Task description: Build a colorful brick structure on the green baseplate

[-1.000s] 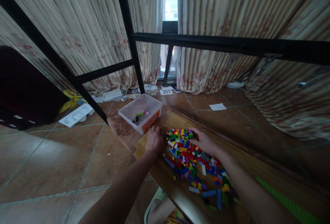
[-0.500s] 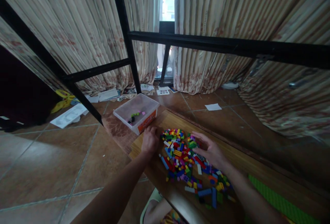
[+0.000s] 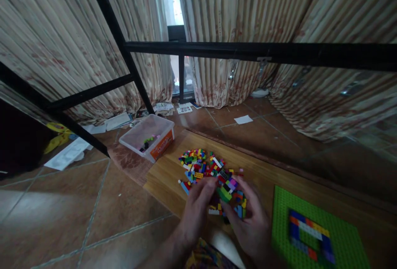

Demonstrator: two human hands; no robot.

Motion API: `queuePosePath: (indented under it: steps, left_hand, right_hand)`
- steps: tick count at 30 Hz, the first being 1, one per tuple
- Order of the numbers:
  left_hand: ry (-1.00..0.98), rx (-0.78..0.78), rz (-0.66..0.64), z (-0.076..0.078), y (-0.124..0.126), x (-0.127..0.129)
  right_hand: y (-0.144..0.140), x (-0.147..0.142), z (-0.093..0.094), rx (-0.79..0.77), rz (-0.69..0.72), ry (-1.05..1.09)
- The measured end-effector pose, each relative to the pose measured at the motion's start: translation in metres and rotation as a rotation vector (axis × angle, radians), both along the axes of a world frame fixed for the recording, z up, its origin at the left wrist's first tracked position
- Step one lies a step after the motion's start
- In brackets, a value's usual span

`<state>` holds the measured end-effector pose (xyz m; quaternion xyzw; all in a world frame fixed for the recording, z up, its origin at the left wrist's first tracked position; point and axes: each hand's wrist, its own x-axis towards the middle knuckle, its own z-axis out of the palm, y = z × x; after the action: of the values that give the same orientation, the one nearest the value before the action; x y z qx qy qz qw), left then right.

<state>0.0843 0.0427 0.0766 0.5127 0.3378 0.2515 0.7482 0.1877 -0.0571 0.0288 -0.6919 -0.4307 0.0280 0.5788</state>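
Striped curtains [image 3: 263,8] first, drawn behind one black metal frame [image 3: 217,48], then down past brown floor tiles [image 3: 74,219] to a wooden tabletop [image 3: 167,174]. And straight to the grip! Holding a green brick [image 3: 223,194] in the right hand [image 3: 249,215], thumb and fingers closed around it, purple and white pieces just beside; hard to make out whether clipped on or loose. Over to the left hand [image 3: 198,207]: half curled, fingertips near the green brick, palm out of sight, so can't tell whether gripping anything. Two hands, both over the near side of one brick pile [image 3: 192,161] on the tabletop. Far too many bricks there to count, and partly covered by those fingers. One yellow brick [image 3: 199,175] easy to pick out just beyond the left hand. On to the right: one green baseplate [image 3: 350,240], bearing one square ring of bricks [image 3: 310,231], too blurred for a count, the plate's near part cut off below. Far left, one translucent tub [image 3: 167,125], orange label in front, a few lime, black and pink pieces inside, exact number unclear.
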Motion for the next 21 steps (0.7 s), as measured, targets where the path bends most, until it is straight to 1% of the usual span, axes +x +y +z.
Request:
queuePosePath:
  steps: [1,2,4,5,7,9,11,13,16,19,21]
  left_hand:
    - [-0.062,-0.155,-0.060,0.004,-0.014,0.006]
    - [-0.114,-0.255,-0.065,0.005,-0.024,0.012]
    - [-0.172,-0.344,-0.050,0.005,-0.032,0.017]
    - [-0.177,-0.345,-0.044,0.003,-0.033,0.016]
    - [-0.154,-0.291,-0.038,-0.001,-0.030,0.012]
    - [-0.109,-0.208,-0.011,-0.005,-0.028,0.005]
    - [-0.061,-0.141,0.021,-0.007,-0.028,-0.001]
    - [-0.016,-0.100,0.020,-0.006,-0.030,-0.005]
    - [0.030,-0.054,-0.019,-0.002,-0.034,-0.008]
    - [0.038,-0.023,-0.056,0.002,-0.037,-0.010]
    - [0.031,-0.007,-0.068,0.002,-0.038,-0.011]
  right_hand:
    - [-0.001,-0.003,0.002,0.013,-0.005,-0.040]
    - [-0.002,-0.004,0.004,0.022,-0.008,-0.071]
    - [-0.005,-0.006,0.004,0.001,0.005,-0.090]
    - [-0.008,-0.006,0.003,-0.024,0.023,-0.072]
    - [-0.014,-0.005,0.002,-0.078,0.086,0.037]
    - [-0.021,-0.004,0.002,-0.098,0.143,0.234]
    - [-0.025,-0.002,0.006,-0.084,0.172,0.438]
    - [-0.025,0.000,0.012,-0.095,0.186,0.558]
    - [-0.020,0.001,0.021,-0.141,0.213,0.575]
    - [-0.016,-0.004,0.026,-0.118,0.196,0.568]
    - [-0.015,-0.009,0.026,-0.099,0.171,0.580]
